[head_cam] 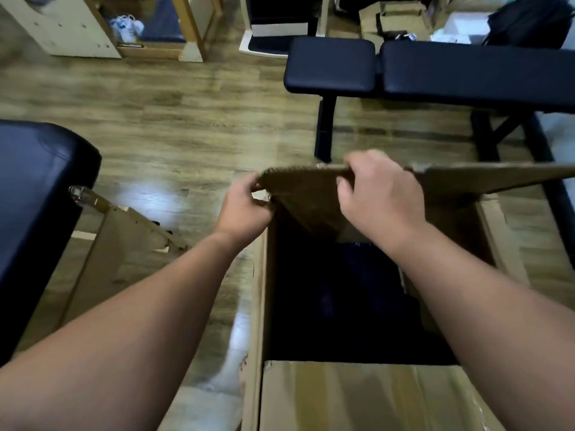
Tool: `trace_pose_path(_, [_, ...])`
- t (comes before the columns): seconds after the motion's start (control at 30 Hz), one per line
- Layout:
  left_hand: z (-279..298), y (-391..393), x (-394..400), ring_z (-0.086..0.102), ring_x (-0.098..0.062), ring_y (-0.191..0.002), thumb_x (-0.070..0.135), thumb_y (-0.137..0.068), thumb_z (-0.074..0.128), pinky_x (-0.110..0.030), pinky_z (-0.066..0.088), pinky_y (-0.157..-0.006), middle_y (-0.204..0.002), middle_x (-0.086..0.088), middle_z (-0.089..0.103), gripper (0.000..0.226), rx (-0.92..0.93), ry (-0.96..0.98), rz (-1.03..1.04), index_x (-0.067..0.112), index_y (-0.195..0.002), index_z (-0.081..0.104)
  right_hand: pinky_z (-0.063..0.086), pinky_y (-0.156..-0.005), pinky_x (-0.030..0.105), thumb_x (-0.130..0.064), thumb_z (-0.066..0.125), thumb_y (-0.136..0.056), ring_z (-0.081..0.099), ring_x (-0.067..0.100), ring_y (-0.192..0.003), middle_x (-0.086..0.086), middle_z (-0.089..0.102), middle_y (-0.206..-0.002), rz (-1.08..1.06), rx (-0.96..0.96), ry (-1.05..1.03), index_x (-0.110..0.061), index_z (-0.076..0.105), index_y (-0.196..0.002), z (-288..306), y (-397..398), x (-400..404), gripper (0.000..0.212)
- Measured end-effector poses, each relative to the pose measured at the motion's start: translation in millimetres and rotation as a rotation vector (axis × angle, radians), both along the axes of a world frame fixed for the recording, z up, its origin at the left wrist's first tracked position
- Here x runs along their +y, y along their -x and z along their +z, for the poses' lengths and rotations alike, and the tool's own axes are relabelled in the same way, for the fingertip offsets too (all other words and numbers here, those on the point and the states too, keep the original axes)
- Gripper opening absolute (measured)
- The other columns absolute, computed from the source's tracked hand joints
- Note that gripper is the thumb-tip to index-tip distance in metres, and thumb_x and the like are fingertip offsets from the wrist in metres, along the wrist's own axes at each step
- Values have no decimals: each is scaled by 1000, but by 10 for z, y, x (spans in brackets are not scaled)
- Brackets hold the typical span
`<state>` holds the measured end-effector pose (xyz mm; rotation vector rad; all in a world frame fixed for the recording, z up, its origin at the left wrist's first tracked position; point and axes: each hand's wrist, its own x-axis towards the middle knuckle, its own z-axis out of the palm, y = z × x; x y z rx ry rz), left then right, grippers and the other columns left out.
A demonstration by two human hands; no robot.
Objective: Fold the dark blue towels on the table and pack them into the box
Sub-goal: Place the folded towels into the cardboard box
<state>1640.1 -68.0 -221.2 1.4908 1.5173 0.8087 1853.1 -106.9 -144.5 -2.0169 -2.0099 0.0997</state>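
Over the open box (259, 275), left hand (245, 206) and right hand (378, 194) pinch the far flap (305, 194); towels (357, 275) lie inside, so closing seems next

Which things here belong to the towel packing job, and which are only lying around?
Belong to the job:
brown cardboard box
far cardboard flap, held by left hand and right hand
dark blue towels inside

Just lying about:
black padded bench
flat cardboard piece on floor

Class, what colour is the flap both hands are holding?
Plain cardboard brown flap, seen in the head view.
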Motion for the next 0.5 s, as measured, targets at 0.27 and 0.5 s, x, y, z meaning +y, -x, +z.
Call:
trace_pose_path(0.27, [-1, 81, -1070, 70, -21, -100, 7, -83, 65, -20, 46, -86, -111, -6, 74, 62, 377, 132, -71, 19, -143, 56, 54, -85, 39, -38, 53, -100, 60, 33, -115, 2, 29, -154, 42, 129, 442, -24, 42, -144, -521, 151, -984, 48])
trace_pose_path(0.5, [-210, 155, -1872, 62, -24, -120, 16, -88, 66, -29, 48, -99, -129, -6, 67, 63, 469, 293, -180, 24, -149, 49, 48, -103, 38, -31, 56, -100, 30, 30, -148, 2, -7, -167, 170, 195, 656, -27, 16, -160, -779, 196, -1450, 72])
